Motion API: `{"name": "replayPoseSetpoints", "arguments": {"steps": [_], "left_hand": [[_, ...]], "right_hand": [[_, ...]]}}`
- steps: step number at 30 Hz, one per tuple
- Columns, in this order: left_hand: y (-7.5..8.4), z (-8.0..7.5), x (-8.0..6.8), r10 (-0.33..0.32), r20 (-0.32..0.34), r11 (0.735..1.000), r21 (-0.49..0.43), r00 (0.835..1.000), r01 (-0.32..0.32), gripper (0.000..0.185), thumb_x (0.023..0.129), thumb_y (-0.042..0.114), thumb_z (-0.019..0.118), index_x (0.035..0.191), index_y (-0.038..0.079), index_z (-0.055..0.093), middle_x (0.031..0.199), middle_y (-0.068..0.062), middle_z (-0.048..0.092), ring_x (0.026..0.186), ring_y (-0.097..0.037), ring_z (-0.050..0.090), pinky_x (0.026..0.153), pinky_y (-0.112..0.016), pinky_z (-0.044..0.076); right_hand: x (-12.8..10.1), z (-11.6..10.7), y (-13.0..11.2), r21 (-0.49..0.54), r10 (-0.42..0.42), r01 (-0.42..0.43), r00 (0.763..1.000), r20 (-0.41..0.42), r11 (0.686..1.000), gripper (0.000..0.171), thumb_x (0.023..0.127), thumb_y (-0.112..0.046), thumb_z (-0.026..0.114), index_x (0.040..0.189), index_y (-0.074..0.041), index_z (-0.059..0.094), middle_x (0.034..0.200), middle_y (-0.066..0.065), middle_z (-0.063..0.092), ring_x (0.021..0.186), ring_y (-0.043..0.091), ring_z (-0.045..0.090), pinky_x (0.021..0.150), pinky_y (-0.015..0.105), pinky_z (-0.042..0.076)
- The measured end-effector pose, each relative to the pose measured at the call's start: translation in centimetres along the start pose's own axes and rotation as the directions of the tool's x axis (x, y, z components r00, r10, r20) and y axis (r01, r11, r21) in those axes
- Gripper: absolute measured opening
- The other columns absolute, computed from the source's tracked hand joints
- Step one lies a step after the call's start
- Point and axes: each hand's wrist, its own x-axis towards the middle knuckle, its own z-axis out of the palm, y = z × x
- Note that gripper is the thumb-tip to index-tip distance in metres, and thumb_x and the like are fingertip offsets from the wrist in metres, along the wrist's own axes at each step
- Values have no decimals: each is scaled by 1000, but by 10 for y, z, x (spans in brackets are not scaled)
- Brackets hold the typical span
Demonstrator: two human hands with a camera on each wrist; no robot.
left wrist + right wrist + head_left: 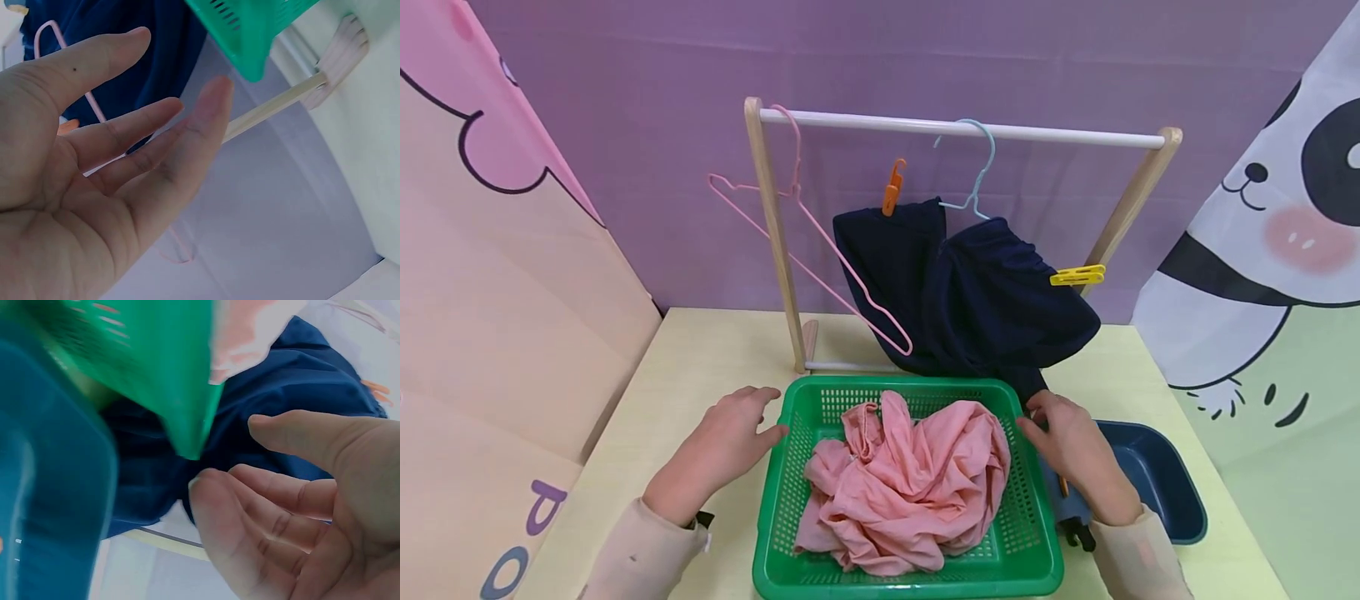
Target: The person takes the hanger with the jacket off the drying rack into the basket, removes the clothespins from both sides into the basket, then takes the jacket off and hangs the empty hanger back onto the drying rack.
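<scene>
The bench (700, 367) carries a green basket (790, 575) at 6 o'clock, holding a crumpled pink garment (917, 483). The left hand (726, 442) rests at its 9 o'clock side and the right hand (1075, 454) at 3 o'clock, fingers released and holding nothing.

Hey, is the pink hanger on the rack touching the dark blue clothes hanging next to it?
Cannot tell. In the head view the pink hanger's lower end overlaps the dark blue garment, but contact isn't plainly shown.
</scene>
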Motion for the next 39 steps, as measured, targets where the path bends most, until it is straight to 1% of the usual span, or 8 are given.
{"name": "replayPoseSetpoints", "arguments": {"steps": [9,16,21,25,28,31,33,39], "left_hand": [[10,-11,-8,17,-57,1000,6,998,-16,47,91,13,74,131,-7,58,125,-26,60,94,-34,67,72,-46,57],[18,-19,-3,91,-162,996,-7,983,-93,43,92,14,73,128,-6,61,124,-26,62,94,-36,68,73,-49,57],[35,-32,12,158,-251,986,-11,955,-167,41,93,17,72,128,-2,63,121,-22,64,93,-34,68,73,-48,58],[55,-49,31,246,-317,967,21,916,-253,39,94,18,72,127,-1,64,115,-20,66,90,-32,67,74,-46,58],[72,-65,49,303,-364,951,54,881,-305,39,94,18,72,126,-2,64,114,-18,66,88,-29,66,76,-45,57],[90,-82,72,325,-388,944,82,863,-318,40,95,21,70,127,-3,64,118,-19,66,92,-29,65,82,-46,55],[100,-91,91,314,-383,949,100,869,-299,40,97,22,68,128,-3,63,121,-19,65,98,-30,64,89,-46,53],[116,-103,149,214,-274,964,214,938,-157,30,101,17,60,121,-5,65,115,-20,63,107,-33,60,98,-44,48]], "right_hand": [[-6,-18,-13,7,1,-1,999,-41,1000,31,94,-16,71,117,3,63,103,18,68,89,33,66,75,48,58],[-7,-33,-15,25,-19,24,982,-187,999,27,96,-16,69,116,1,63,100,17,68,74,25,62,62,37,57],[-3,-49,-15,15,-49,58,937,-345,998,20,97,-14,67,110,1,64,95,16,68,71,26,62,58,35,52],[2,-61,-15,9,-68,79,899,-432,997,20,97,-14,67,109,1,65,95,17,69,71,28,64,54,32,50],[7,-71,-14,18,-52,67,892,-450,998,21,98,-16,66,110,1,65,96,18,69,71,29,65,52,29,49],[11,-79,-12,37,-20,41,892,-452,998,23,99,-18,65,112,2,64,98,19,69,67,28,66,51,26,48],[14,-83,-11,45,3,19,893,-450,999,26,100,-20,64,113,2,63,98,20,69,63,27,66,49,24,48],[21,-91,-10,62,65,-43,905,-420,997,37,101,-23,62,125,4,53,103,24,67,65,30,68,51,24,49]]}}
